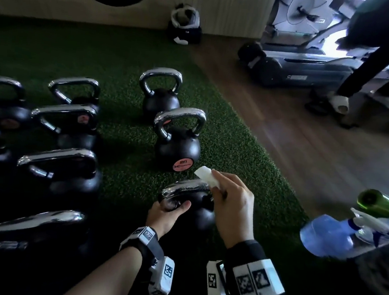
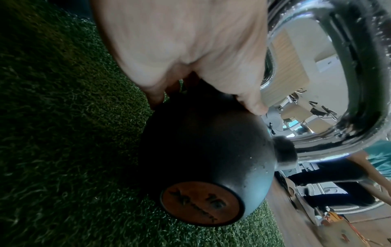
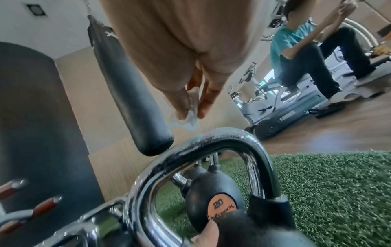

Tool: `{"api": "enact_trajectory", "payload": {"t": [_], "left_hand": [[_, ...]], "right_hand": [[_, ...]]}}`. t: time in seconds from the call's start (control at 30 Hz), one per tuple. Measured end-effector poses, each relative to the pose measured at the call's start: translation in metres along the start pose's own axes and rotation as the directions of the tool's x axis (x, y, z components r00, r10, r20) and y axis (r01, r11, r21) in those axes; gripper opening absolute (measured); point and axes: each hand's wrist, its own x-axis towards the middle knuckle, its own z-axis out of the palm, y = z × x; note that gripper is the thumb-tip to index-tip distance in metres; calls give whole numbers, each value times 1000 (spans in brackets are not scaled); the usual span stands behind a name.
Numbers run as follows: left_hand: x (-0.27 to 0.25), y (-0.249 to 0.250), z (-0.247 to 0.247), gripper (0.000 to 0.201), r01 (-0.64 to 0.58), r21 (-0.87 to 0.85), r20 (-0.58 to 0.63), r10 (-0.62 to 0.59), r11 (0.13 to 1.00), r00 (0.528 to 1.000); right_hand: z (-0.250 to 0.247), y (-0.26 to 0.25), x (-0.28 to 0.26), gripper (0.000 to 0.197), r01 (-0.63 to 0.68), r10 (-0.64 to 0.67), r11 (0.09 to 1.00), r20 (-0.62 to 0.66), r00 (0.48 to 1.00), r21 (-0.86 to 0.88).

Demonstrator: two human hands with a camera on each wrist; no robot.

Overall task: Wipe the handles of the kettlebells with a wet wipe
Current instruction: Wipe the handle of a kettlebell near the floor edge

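The nearest kettlebell (image 1: 203, 215) is black with a chrome handle (image 1: 185, 189) and stands on green turf (image 1: 246, 166). My left hand (image 1: 174, 206) grips it where the handle's left leg meets the ball. In the left wrist view the left hand (image 2: 203, 100) lies over the top of the black ball (image 2: 201, 150), above its orange label. My right hand (image 1: 216, 182) pinches a white wet wipe (image 1: 204, 175) just above the right end of the handle. In the right wrist view the wipe (image 3: 190, 117) hangs from my right hand (image 3: 190, 113), slightly above the chrome handle (image 3: 211, 142).
Several other chrome-handled kettlebells (image 1: 177, 145) stand on the turf to the left and ahead. A blue spray bottle (image 1: 329, 234) lies at the right. Wood floor (image 1: 306, 145) and an exercise machine (image 1: 302, 62) lie beyond. A punching bag (image 3: 127, 83) hangs nearby, and a person in a teal shirt (image 3: 292, 43) sits behind.
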Motion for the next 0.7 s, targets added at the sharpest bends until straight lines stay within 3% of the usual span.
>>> {"api": "enact_trajectory", "payload": {"t": [0.07, 0.1, 0.2, 0.23, 0.3, 0.4, 0.47, 0.57, 0.63, 0.7], "left_hand": [[-1, 1, -1, 39, -19, -15, 18, 19, 1000, 1000], [-2, 1, -1, 42, -29, -19, 22, 30, 999, 999], [4, -8, 4, 85, -30, -20, 0, 30, 999, 1000], [5, -11, 4, 91, -28, -24, -5, 28, 999, 1000], [3, -10, 3, 83, -40, 0, 3, 40, 999, 999], [-2, -5, 2, 40, -54, 48, 9, 54, 997, 998], [-6, 1, 1, 28, -58, 43, -3, 58, 997, 998], [-12, 5, -1, 29, -82, 24, 9, 82, 996, 997], [-12, 5, -1, 27, -73, 19, 8, 73, 997, 997], [-14, 5, -1, 29, -59, 8, -1, 59, 998, 998]], "right_hand": [[13, 2, -5, 41, 56, -54, 998, 43, 998, -34], [19, 2, -9, 40, 97, -92, 993, 79, 993, -64], [30, 8, -21, 38, 194, -181, 976, 131, 975, -98], [29, 14, -22, 39, 187, -176, 977, 106, 979, -106], [27, 31, -20, 44, 88, -88, 989, 2, 996, -115], [25, 47, -16, 47, -63, 53, 993, -106, 993, -97], [28, 42, -19, 48, -18, 9, 994, -88, 996, -111], [31, 39, -22, 49, 58, -65, 995, -80, 995, -79], [29, 48, -21, 49, -74, 76, 997, -122, 990, 22], [26, 60, -18, 43, -341, 361, 926, -116, 925, 159]]}}
